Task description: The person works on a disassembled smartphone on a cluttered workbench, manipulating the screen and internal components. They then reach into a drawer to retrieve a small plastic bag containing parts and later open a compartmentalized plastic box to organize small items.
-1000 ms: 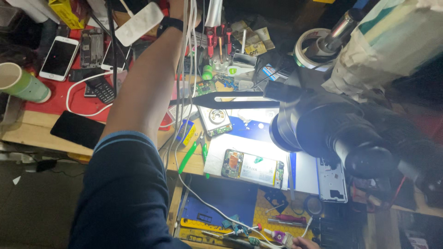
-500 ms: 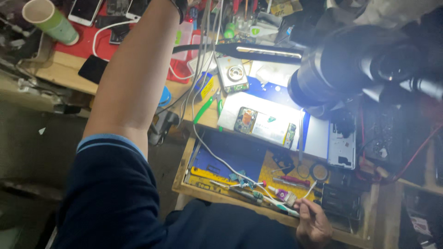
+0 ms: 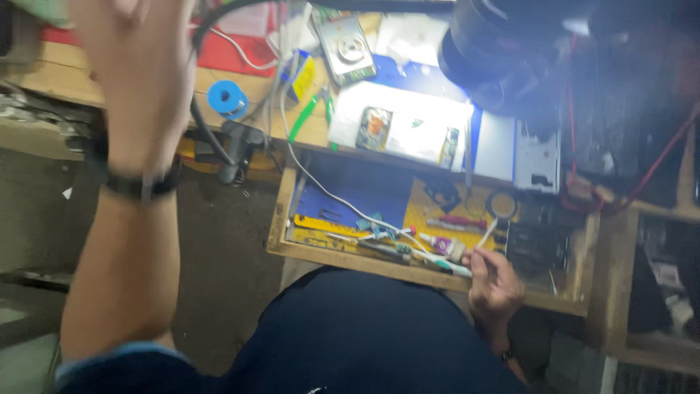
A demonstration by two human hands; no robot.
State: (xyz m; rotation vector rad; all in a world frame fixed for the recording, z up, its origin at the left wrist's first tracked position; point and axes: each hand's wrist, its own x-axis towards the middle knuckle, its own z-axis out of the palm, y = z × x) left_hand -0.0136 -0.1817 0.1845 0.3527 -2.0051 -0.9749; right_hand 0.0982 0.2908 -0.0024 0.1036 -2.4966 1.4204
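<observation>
My left hand [image 3: 135,66] is raised at the top left, blurred and partly cut off by the frame's edge, with a black band [image 3: 135,186] on the wrist. Whether it holds anything cannot be told. My right hand [image 3: 494,284] rests at the front edge of an open wooden drawer [image 3: 281,219], fingers pinched on a thin white-tipped tool [image 3: 487,235]. Small tubes and hand tools [image 3: 430,248] lie in the drawer just left of that hand. On the bench above, an opened phone [image 3: 374,128] lies on a brightly lit white mat [image 3: 419,142].
A black microscope head [image 3: 503,58] hangs over the mat's right side. A blue spool [image 3: 227,97], green-handled tool [image 3: 305,120] and small circuit module [image 3: 346,47] sit near the bench edge. A white cable [image 3: 321,186] runs into the drawer. Red wires [image 3: 656,168] hang at right.
The view has tilted down and closer to the drawer. My left arm has pulled back toward me, its hand now in view. My right hand stays at the drawer's front edge.
</observation>
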